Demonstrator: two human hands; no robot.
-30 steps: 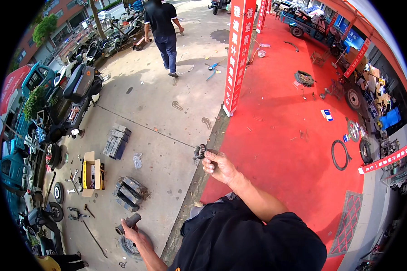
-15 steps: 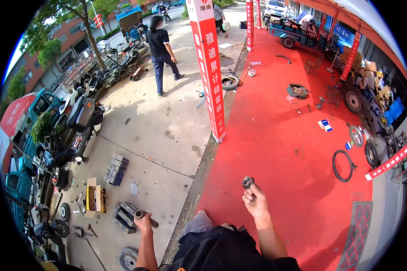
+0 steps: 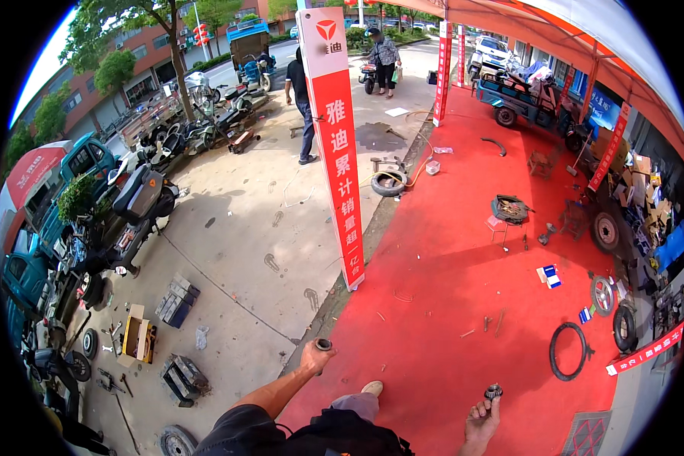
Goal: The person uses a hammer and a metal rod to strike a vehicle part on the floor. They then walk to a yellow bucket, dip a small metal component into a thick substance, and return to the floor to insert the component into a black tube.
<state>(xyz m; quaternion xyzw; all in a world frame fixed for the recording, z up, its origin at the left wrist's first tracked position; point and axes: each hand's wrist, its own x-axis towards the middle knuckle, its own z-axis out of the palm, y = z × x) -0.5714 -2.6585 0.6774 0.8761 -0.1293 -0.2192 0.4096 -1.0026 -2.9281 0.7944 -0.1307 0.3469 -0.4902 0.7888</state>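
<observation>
My left hand (image 3: 314,359) is closed round a dark metal tube (image 3: 324,345), with its round open end facing up. The tube's lower part is mostly hidden by my fingers. At the lower right, my right hand (image 3: 479,422) pinches a small, dark, ribbed metal ring (image 3: 493,391) that looks like a gear or bearing. The ring is held up between thumb and fingers over the red ground. My two hands are well apart, and my shoe (image 3: 373,388) shows on the red between them.
A red-and-white pillar (image 3: 338,159) stands ahead. To the left lie a grey block-shaped metal piece (image 3: 182,378), an open carton (image 3: 138,338), a dark box (image 3: 178,299) and scattered tools. A loose tire (image 3: 568,351) and a tray on a stool (image 3: 511,209) are at right. People stand farther off.
My view has shifted and my left hand has swung forward with the tube, now over the pavement's edge. My right hand sits lower and farther right, still holding the ring. A walking person is now partly behind the pillar.
</observation>
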